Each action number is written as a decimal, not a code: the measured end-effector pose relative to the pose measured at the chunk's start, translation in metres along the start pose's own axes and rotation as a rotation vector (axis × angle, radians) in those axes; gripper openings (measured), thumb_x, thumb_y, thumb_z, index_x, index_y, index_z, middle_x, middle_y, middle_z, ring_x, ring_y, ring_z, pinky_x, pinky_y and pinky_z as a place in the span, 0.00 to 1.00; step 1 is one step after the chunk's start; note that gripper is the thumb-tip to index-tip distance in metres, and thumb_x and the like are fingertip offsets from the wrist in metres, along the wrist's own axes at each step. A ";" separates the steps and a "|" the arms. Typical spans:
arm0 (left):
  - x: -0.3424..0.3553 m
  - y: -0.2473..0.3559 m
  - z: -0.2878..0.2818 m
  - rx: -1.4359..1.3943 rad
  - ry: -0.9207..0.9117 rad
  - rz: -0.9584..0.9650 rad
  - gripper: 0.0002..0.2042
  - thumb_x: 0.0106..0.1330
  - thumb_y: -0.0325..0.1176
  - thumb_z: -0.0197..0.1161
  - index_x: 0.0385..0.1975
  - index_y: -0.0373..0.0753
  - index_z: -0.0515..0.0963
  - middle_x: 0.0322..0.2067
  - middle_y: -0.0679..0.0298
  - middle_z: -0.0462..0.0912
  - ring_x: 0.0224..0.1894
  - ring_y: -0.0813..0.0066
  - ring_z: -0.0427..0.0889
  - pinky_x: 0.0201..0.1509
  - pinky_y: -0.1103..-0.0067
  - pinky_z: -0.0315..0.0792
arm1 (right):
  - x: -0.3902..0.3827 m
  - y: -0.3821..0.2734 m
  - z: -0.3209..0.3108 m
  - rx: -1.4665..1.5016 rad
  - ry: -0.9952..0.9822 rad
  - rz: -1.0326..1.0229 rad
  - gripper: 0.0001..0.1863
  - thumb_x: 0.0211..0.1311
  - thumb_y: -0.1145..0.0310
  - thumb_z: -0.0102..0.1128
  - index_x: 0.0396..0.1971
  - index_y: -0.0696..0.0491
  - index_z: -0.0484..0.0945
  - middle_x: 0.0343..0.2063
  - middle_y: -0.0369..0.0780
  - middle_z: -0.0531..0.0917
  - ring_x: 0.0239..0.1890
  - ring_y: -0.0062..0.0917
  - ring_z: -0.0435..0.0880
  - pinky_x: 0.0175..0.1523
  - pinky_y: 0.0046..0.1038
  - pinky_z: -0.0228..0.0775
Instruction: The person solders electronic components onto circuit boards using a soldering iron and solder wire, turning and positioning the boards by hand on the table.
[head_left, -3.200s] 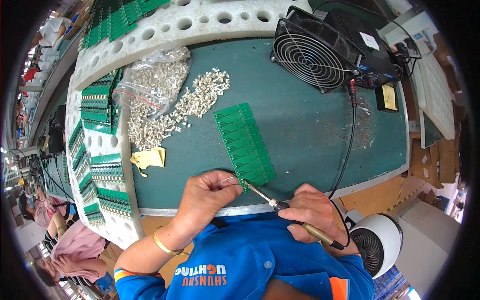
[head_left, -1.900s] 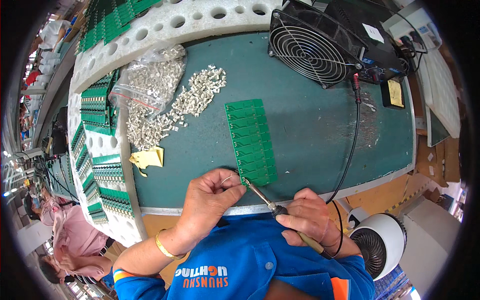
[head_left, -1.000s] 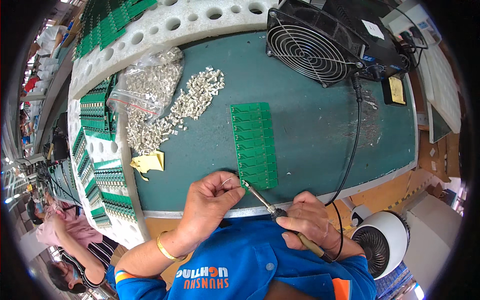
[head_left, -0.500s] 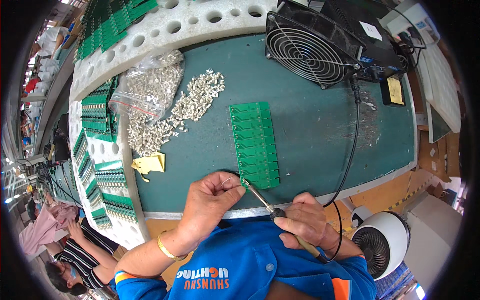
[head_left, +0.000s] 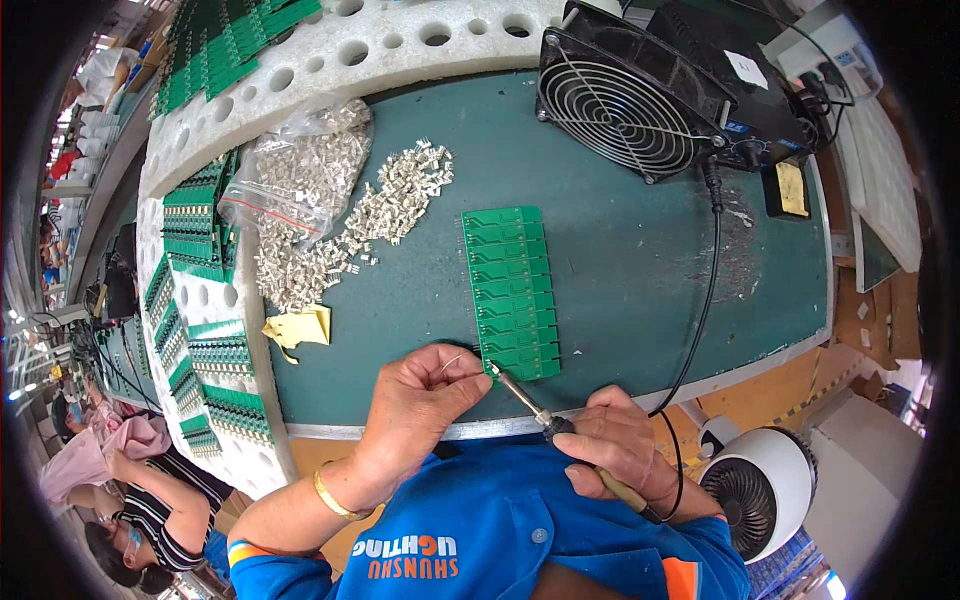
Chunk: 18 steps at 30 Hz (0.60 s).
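A long green circuit board panel (head_left: 515,280) lies on the dark green bench mat (head_left: 650,260). My left hand (head_left: 425,395) is at its lower left corner, thumb and fingers pinched on a thin solder wire (head_left: 452,362). My right hand (head_left: 615,450) grips a soldering iron (head_left: 527,398), whose tip meets that same corner, just beside my left fingertips. Left of the board lie a heap of small pale connectors (head_left: 395,190), a clear bag (head_left: 305,170) full of them and a crumpled yellow paper (head_left: 300,328).
A foam holder (head_left: 270,45) with green boards runs along the back and left. A black fan (head_left: 630,110), a soldering station (head_left: 750,120) with cable and a sponge tray (head_left: 788,190) stand back right. A white fan (head_left: 755,490) is below right. A co-worker in stripes (head_left: 160,510) is at lower left.
Since the earliest frame the board has turned more upright and shifted right in view. My hands and the iron stay at the lower corner. The co-worker at left has moved, handling pink cloth.
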<state>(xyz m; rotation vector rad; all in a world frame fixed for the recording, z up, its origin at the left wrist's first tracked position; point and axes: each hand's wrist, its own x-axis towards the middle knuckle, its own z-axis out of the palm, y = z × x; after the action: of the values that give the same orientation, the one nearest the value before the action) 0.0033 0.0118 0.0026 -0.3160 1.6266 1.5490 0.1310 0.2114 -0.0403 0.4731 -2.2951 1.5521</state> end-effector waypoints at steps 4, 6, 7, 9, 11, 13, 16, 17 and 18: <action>0.000 -0.001 -0.001 0.009 -0.003 0.005 0.03 0.63 0.21 0.65 0.35 0.33 0.79 0.32 0.70 0.81 0.34 0.88 0.76 0.39 0.88 0.71 | 0.001 0.000 0.000 0.001 -0.006 0.004 0.17 0.53 0.71 0.66 0.44 0.54 0.78 0.22 0.35 0.79 0.23 0.25 0.79 0.34 0.30 0.68; 0.000 -0.002 -0.001 0.014 -0.003 0.008 0.04 0.63 0.21 0.65 0.35 0.33 0.79 0.32 0.70 0.81 0.34 0.88 0.76 0.39 0.88 0.71 | 0.001 0.000 0.000 0.002 -0.007 0.007 0.17 0.52 0.71 0.66 0.44 0.54 0.78 0.21 0.35 0.79 0.23 0.25 0.79 0.34 0.30 0.68; 0.000 -0.003 -0.002 0.010 -0.012 0.015 0.04 0.63 0.21 0.65 0.35 0.33 0.79 0.32 0.70 0.81 0.34 0.88 0.76 0.39 0.88 0.71 | 0.001 0.000 0.000 0.011 -0.001 0.011 0.17 0.52 0.71 0.65 0.44 0.54 0.78 0.21 0.34 0.79 0.23 0.25 0.79 0.34 0.30 0.68; -0.001 -0.004 -0.002 0.005 -0.022 0.022 0.03 0.63 0.21 0.64 0.35 0.33 0.79 0.32 0.70 0.81 0.34 0.88 0.75 0.39 0.88 0.71 | 0.001 0.000 0.000 0.019 0.004 0.016 0.17 0.52 0.72 0.65 0.44 0.54 0.78 0.21 0.34 0.79 0.22 0.25 0.79 0.34 0.30 0.68; -0.001 -0.005 -0.002 -0.007 -0.017 0.035 0.03 0.63 0.21 0.64 0.36 0.33 0.79 0.32 0.70 0.81 0.34 0.88 0.75 0.39 0.88 0.71 | 0.002 -0.001 0.000 0.014 0.006 0.026 0.18 0.49 0.74 0.65 0.44 0.54 0.78 0.21 0.34 0.79 0.22 0.24 0.79 0.34 0.29 0.68; -0.001 -0.005 -0.003 0.001 -0.019 0.030 0.03 0.63 0.21 0.64 0.35 0.33 0.79 0.32 0.70 0.81 0.34 0.89 0.75 0.39 0.88 0.71 | 0.002 -0.001 0.001 -0.005 0.002 0.017 0.19 0.48 0.75 0.66 0.43 0.53 0.78 0.20 0.34 0.79 0.22 0.24 0.79 0.34 0.28 0.67; -0.001 -0.003 -0.002 0.007 -0.017 0.022 0.03 0.63 0.21 0.64 0.35 0.33 0.79 0.32 0.70 0.81 0.34 0.89 0.75 0.38 0.88 0.70 | 0.003 -0.002 0.002 -0.040 0.004 0.000 0.20 0.45 0.76 0.67 0.42 0.53 0.78 0.20 0.34 0.79 0.22 0.24 0.79 0.33 0.27 0.67; -0.001 -0.002 -0.001 0.005 -0.015 0.019 0.03 0.63 0.20 0.64 0.35 0.33 0.79 0.32 0.70 0.81 0.34 0.89 0.75 0.38 0.88 0.70 | 0.003 -0.002 0.003 -0.058 0.009 -0.007 0.20 0.44 0.76 0.67 0.42 0.53 0.78 0.20 0.34 0.79 0.21 0.23 0.79 0.33 0.27 0.66; -0.001 -0.002 -0.001 0.005 -0.014 0.019 0.03 0.63 0.20 0.64 0.35 0.33 0.79 0.32 0.70 0.81 0.34 0.89 0.75 0.38 0.88 0.70 | 0.003 -0.002 0.003 -0.058 0.010 -0.007 0.20 0.44 0.76 0.67 0.42 0.53 0.78 0.20 0.34 0.79 0.21 0.23 0.79 0.33 0.27 0.66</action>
<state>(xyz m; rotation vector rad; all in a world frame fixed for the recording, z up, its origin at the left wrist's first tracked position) 0.0050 0.0097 0.0016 -0.2872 1.6263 1.5574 0.1293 0.2077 -0.0388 0.4566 -2.3217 1.4774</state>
